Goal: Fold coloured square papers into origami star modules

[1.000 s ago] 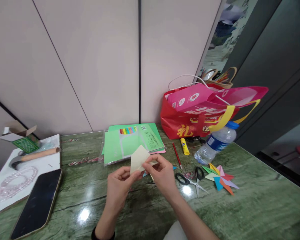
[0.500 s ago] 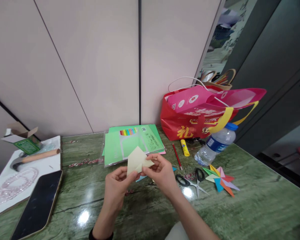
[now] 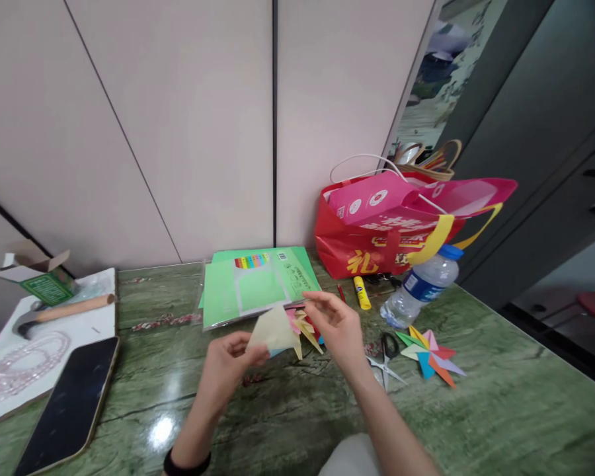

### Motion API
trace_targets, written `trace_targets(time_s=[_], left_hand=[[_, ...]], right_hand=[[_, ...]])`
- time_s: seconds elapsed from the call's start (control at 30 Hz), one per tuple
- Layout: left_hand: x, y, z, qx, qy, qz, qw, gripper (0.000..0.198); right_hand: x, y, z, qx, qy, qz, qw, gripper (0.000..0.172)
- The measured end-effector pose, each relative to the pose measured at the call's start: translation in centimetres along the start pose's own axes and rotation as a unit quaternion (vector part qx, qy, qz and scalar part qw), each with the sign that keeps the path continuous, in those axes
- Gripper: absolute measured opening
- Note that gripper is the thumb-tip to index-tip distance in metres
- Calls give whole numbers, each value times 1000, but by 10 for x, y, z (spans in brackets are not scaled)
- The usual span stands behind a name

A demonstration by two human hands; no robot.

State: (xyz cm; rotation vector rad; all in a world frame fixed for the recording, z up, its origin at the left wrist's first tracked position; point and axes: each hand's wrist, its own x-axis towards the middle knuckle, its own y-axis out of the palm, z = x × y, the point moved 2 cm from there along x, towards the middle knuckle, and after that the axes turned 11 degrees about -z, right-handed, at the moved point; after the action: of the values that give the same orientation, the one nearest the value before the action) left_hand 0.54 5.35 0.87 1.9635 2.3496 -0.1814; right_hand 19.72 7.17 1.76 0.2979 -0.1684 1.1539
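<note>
Between the thumb and fingers of my left hand [image 3: 225, 369] is a folded sheet of pale yellow paper [image 3: 274, 331], held by its lower left edge above the table. My right hand [image 3: 339, 336] is off the paper, a little to its right, with thumb and fingers apart and nothing seen in them. Behind and between the hands lie folded paper pieces [image 3: 307, 330] in yellow, pink, red and blue, partly hidden. Right of my right hand are black-handled scissors [image 3: 385, 363] with the blades apart, and a multicoloured folded paper star [image 3: 430, 355].
A green paper pack [image 3: 258, 291] lies by the wall. Farther right are a red pencil [image 3: 341, 293], a yellow glue stick [image 3: 361, 293], a water bottle [image 3: 419, 291] and a red bag [image 3: 342, 241]. On the left are a phone [image 3: 72, 403], a hammer [image 3: 69, 309] and a small green box [image 3: 49, 286].
My right hand has let go of the pale yellow paper and moved right. The paper, still in my left hand, has tipped flatter and lower, and the coloured pieces behind it now show.
</note>
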Motion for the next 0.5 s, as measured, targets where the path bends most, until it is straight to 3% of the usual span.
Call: trace_targets(time_s=[0.13,0.23,0.4,0.5], left_hand=[[-3,6,5,56,-46,66,995,5],[-5,9,10,67,-61,76,993,4],[-3,10,10,55,-40,62,996,2],[-2,8,5,-14,-23,8,1000,24]], right_hand=[[-12,14,5,-101,-125,134,978,28],[-19,20,1,-137,-132,201,961,27],[-22,21,-4,-149,-76,222,961,16],[-20,20,-2,-127,-27,173,976,17]])
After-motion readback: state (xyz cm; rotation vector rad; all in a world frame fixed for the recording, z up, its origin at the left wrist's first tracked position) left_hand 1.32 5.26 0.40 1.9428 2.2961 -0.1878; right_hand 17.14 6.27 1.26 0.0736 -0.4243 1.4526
